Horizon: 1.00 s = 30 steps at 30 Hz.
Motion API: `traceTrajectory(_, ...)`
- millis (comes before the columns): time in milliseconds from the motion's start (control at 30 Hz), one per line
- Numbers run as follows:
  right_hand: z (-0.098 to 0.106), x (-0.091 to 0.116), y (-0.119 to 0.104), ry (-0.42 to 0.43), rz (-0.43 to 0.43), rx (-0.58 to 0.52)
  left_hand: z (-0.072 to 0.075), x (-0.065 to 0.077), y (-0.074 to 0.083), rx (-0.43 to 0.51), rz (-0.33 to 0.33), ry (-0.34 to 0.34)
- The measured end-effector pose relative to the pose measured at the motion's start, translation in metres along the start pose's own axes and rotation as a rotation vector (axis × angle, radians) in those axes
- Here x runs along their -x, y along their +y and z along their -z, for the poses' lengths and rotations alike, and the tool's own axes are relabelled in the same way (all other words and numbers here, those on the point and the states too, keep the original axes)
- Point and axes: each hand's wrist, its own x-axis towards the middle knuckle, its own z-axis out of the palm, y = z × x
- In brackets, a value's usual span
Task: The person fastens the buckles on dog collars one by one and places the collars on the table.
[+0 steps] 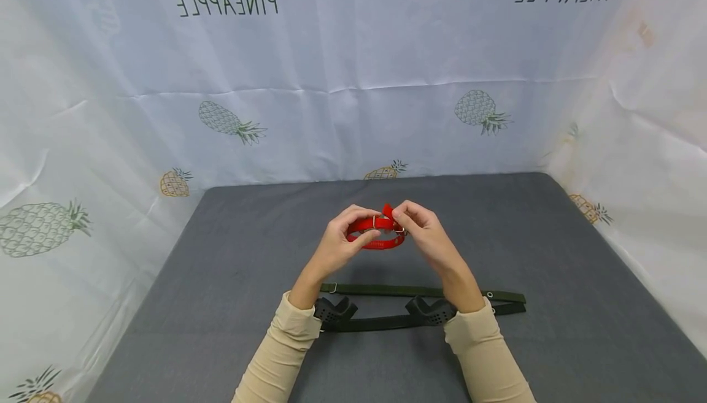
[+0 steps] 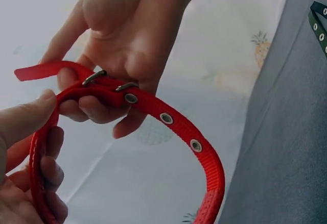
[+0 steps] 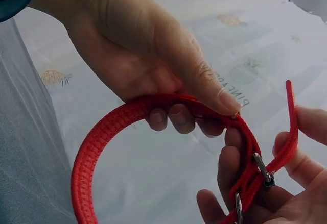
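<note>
A red collar [image 1: 382, 244] with metal eyelets is held up above the table in both hands, forming a loop. My left hand [image 1: 338, 238] grips its band, with the thumb on one face and the fingers curled on the other. At the metal buckle [image 3: 263, 170], the free strap end [image 2: 38, 72] sticks out past the frame. My right hand [image 1: 422, 231] is beside this buckle and pinches the strap end between thumb and finger. Other right fingers lie behind the band. Eyelets [image 2: 166, 118] show along the strap beyond the buckle.
A dark green strap [image 1: 381, 289] with eyelets and metal fittings lies doubled across the grey table [image 1: 221, 305], below the forearms. Black wrist cameras [image 1: 431, 311] overlap it in the head view. White curtains [image 1: 353, 41] printed with pineapples surround the table's back and sides.
</note>
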Motion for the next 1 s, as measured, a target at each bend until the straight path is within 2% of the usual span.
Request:
traceTrajectory(233,-0.0036,0.0006,-0.0004,-0.010,0.095,-0.040,0.0023,-0.0004,-0.0008,0.010,-0.046,0.014)
traceTrajectory(467,-0.0052,0.0003,0.0015,-0.019,0.180,-0.053,0.0031,-0.0001,-0.0025,-0.005,-0.063,0.025)
traceTrajectory(667,-0.0060,0.0002,0.0018,-0.021,0.180,-0.024,0.0039,0.0001,-0.0020,-0.010,-0.048,0.028)
traceTrajectory(1000,-0.0082,-0.0002,0.0028,-0.023,0.167,-0.036,0.0039,0.0004,-0.0005,-0.057,-0.090,0.037)
